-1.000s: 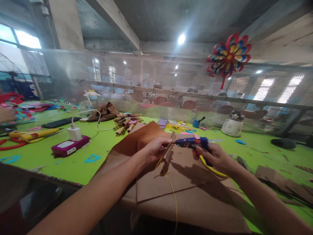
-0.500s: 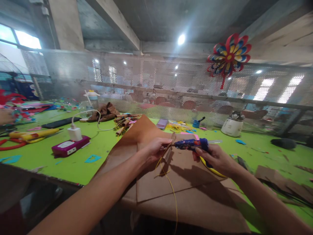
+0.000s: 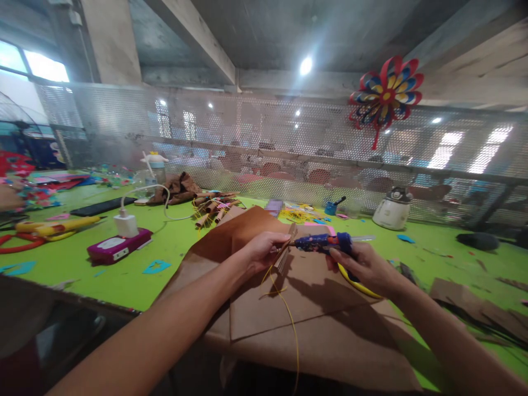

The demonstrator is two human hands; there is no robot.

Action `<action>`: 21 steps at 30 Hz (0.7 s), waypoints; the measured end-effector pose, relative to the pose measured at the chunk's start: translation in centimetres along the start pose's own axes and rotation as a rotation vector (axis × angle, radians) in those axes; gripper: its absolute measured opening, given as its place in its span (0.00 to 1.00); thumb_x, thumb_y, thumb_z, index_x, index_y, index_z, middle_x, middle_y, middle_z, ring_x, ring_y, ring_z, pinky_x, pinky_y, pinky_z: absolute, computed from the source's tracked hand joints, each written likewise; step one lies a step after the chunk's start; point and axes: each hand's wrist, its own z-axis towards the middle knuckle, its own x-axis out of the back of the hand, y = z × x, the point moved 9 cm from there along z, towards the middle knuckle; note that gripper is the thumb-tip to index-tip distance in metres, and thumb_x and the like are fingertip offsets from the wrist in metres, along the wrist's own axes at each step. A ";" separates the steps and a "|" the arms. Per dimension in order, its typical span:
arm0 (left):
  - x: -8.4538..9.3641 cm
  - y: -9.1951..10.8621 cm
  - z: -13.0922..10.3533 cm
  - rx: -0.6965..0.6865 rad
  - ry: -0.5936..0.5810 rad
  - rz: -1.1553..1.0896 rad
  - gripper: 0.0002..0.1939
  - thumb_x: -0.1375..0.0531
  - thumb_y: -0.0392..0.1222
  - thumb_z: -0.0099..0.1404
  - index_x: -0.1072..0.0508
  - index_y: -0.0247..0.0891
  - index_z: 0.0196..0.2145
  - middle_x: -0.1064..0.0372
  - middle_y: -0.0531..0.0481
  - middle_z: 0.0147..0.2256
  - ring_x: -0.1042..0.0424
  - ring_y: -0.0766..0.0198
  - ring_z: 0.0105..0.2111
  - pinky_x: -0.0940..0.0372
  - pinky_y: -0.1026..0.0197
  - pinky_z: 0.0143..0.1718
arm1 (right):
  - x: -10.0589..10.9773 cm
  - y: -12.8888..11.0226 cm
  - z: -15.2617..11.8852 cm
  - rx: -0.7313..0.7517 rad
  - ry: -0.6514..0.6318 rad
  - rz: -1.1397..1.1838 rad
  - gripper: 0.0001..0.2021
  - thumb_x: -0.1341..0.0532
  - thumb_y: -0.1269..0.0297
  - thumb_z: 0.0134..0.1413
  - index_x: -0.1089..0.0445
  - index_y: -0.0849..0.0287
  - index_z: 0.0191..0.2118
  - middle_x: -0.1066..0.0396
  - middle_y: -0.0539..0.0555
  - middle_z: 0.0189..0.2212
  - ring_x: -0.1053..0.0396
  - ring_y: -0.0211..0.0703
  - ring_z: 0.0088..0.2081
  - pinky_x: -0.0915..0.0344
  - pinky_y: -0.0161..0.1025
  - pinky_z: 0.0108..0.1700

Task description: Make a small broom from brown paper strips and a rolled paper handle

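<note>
Near the middle, my left hand (image 3: 264,250) pinches a small folded brown paper piece (image 3: 282,260), from which a yellow string (image 3: 293,324) hangs down. Closed round the handle of a dark blue glue gun (image 3: 319,242) is my right hand (image 3: 357,261). The gun points left, its tip at or very near the paper piece; exact contact cannot be made out. A clear glue stick juts from its back. Large brown paper sheets (image 3: 264,319) lie under both hands, their far corner raised.
On the green table (image 3: 173,242) are a purple power strip (image 3: 119,246), rolled brown papers (image 3: 212,209), yellow-red scissors (image 3: 58,226), a white bottle (image 3: 391,209) and brown scraps (image 3: 474,302). Another person's hand (image 3: 9,195) shows at the far left.
The raised far corner of the brown paper has sunk lower, showing more of the rolls behind it. The other person's red item at the left has shifted. My hands have barely moved.
</note>
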 end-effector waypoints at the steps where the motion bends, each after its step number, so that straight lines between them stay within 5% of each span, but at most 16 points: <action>1: 0.0 0.0 0.0 0.002 0.002 0.002 0.06 0.39 0.38 0.52 0.25 0.32 0.27 0.30 0.47 0.24 0.35 0.67 0.22 0.41 0.62 0.29 | -0.1 0.0 0.0 0.002 -0.008 0.003 0.21 0.52 0.52 0.63 0.33 0.61 0.27 0.32 0.54 0.24 0.36 0.39 0.27 0.40 0.36 0.32; 21: 0.5 -0.4 0.4 0.028 0.040 0.067 0.09 0.39 0.40 0.53 0.24 0.31 0.30 0.29 0.45 0.26 0.35 0.66 0.23 0.41 0.62 0.27 | -0.3 -0.2 -0.2 0.029 -0.046 0.017 0.21 0.52 0.52 0.63 0.32 0.60 0.29 0.31 0.54 0.25 0.36 0.38 0.28 0.39 0.35 0.32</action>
